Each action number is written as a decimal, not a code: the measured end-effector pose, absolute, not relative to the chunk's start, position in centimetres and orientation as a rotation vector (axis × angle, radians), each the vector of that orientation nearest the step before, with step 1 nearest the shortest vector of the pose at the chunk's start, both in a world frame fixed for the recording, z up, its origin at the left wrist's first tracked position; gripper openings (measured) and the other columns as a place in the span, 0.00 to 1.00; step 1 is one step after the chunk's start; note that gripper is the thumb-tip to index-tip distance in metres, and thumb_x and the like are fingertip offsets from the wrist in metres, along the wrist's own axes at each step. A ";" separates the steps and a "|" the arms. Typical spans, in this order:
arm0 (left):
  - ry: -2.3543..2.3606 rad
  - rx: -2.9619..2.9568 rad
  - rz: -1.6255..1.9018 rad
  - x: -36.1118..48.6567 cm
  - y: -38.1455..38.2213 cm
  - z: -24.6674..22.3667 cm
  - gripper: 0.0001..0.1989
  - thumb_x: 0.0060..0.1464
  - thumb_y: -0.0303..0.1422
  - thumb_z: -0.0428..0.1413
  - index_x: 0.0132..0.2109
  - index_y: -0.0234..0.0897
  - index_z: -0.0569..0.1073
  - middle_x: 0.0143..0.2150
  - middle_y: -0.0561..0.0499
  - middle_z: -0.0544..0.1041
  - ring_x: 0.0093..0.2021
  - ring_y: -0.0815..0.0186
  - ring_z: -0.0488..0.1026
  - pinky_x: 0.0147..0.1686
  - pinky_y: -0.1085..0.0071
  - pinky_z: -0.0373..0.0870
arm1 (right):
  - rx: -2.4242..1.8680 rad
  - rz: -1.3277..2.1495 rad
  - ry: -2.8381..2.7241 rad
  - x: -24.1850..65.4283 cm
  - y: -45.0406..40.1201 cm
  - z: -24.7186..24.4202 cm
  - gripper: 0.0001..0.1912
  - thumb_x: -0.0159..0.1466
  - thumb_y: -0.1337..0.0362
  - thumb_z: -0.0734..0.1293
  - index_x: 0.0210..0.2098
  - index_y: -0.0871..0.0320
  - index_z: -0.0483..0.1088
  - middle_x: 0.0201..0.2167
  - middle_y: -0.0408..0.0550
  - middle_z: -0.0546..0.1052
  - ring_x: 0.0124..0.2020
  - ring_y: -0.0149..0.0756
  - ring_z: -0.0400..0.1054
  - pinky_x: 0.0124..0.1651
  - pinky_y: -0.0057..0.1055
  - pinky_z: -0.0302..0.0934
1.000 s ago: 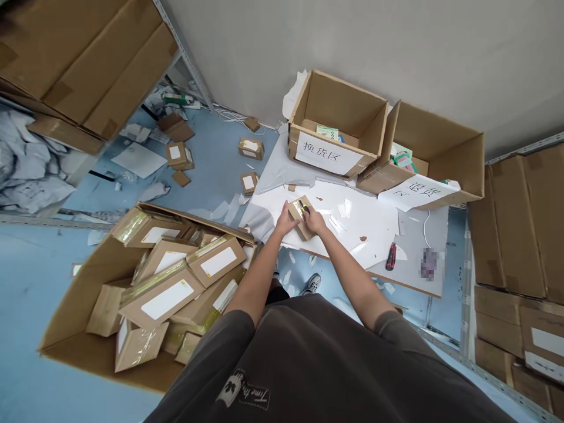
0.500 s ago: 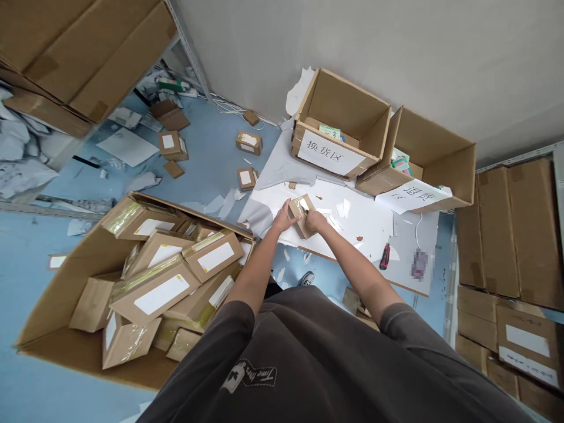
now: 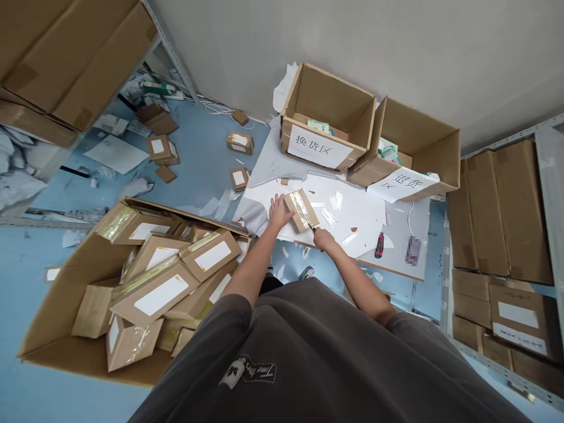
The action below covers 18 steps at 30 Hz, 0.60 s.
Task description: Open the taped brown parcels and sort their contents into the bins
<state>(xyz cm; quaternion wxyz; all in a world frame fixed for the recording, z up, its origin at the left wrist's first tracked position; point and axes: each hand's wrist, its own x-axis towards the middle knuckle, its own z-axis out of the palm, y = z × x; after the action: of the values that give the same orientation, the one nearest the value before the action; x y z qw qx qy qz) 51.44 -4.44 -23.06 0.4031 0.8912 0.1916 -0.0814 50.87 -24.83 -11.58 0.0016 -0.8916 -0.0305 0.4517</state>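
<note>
A small cardboard box point(image 3: 304, 212) with clear tape along its top lies tilted on the white-covered table point(image 3: 368, 220). My left hand point(image 3: 278, 212) holds it at its left side, fingers stretched along the edge and thumb against the near side. In my right hand point(image 3: 324, 239), closed at the near right corner of the box, is a utility knife point(image 3: 312, 228); its tip touches or is very close to the taped top. The blade itself is too small to make out. A red and black tool point(image 3: 379, 245) lies on the table to the right.
Two labelled open cartons point(image 3: 319, 147) point(image 3: 405, 183) stand at the table's back. A large carton point(image 3: 48, 320) full of taped boxes is at my left. Small boxes point(image 3: 240, 143) and paper scraps litter the blue floor. Stacked cartons point(image 3: 502, 214) fill the right shelf.
The box has turned on the table, and my right hand has drawn the knife toward me to its near right corner. My left hand has shifted to its left side. The view has swung slightly.
</note>
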 end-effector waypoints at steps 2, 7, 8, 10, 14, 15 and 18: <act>0.314 2.330 -0.132 51.7 -5.6 -22.5 0.38 0.64 0.41 0.63 0.77 0.43 0.64 0.84 0.39 0.53 0.85 0.39 0.39 0.79 0.42 0.49 | -2.714 1.410 0.008 50.2 -25.8 -11.6 0.16 0.73 0.70 0.69 0.59 0.65 0.71 0.55 0.71 0.79 0.37 0.49 0.85 0.35 0.38 0.77; -0.215 2.332 -0.250 52.9 -7.5 -22.0 0.20 0.64 0.32 0.59 0.61 0.50 0.82 0.68 0.41 0.74 0.77 0.44 0.59 0.75 0.43 0.58 | -2.549 1.274 0.198 48.3 -30.7 -11.2 0.15 0.79 0.55 0.63 0.56 0.60 0.70 0.53 0.71 0.79 0.25 0.43 0.80 0.27 0.37 0.72; -0.307 2.331 -0.299 53.1 -7.5 -21.9 0.20 0.62 0.32 0.61 0.59 0.50 0.83 0.66 0.40 0.76 0.74 0.44 0.62 0.74 0.44 0.59 | -2.530 1.236 0.222 48.0 -31.7 -11.1 0.16 0.81 0.54 0.60 0.57 0.59 0.69 0.53 0.69 0.80 0.24 0.42 0.80 0.27 0.36 0.71; -0.477 2.341 -0.389 53.3 -7.3 -21.7 0.23 0.55 0.32 0.66 0.58 0.47 0.83 0.66 0.39 0.74 0.73 0.43 0.62 0.74 0.46 0.58 | -2.480 1.159 0.276 47.7 -33.5 -10.8 0.17 0.82 0.52 0.57 0.58 0.57 0.66 0.51 0.66 0.81 0.23 0.40 0.79 0.28 0.34 0.70; -0.611 2.392 -0.462 53.0 -6.8 -21.3 0.27 0.45 0.29 0.69 0.55 0.48 0.84 0.69 0.39 0.70 0.74 0.38 0.60 0.73 0.45 0.56 | -2.313 1.040 0.316 47.6 -35.1 -11.1 0.16 0.82 0.52 0.56 0.60 0.54 0.64 0.40 0.52 0.83 0.24 0.40 0.79 0.31 0.32 0.70; -0.607 2.410 -0.461 53.0 -6.9 -21.1 0.25 0.47 0.28 0.68 0.54 0.48 0.84 0.68 0.38 0.71 0.73 0.38 0.60 0.72 0.44 0.55 | -2.274 1.019 0.311 47.6 -35.0 -11.3 0.16 0.82 0.52 0.56 0.60 0.53 0.64 0.37 0.49 0.82 0.24 0.41 0.80 0.32 0.32 0.70; -0.619 2.483 -0.502 53.1 -7.6 -20.9 0.20 0.52 0.29 0.66 0.53 0.47 0.84 0.62 0.36 0.74 0.70 0.37 0.63 0.71 0.41 0.54 | -2.177 0.968 0.319 47.5 -34.4 -12.5 0.15 0.82 0.53 0.56 0.59 0.52 0.64 0.33 0.44 0.81 0.26 0.39 0.80 0.32 0.30 0.70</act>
<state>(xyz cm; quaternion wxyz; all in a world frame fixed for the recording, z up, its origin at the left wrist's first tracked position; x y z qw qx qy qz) 53.08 -7.56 -20.90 0.2637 0.9185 -0.2290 -0.1855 47.53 -34.38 -12.51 0.3607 -0.8446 0.1238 0.3757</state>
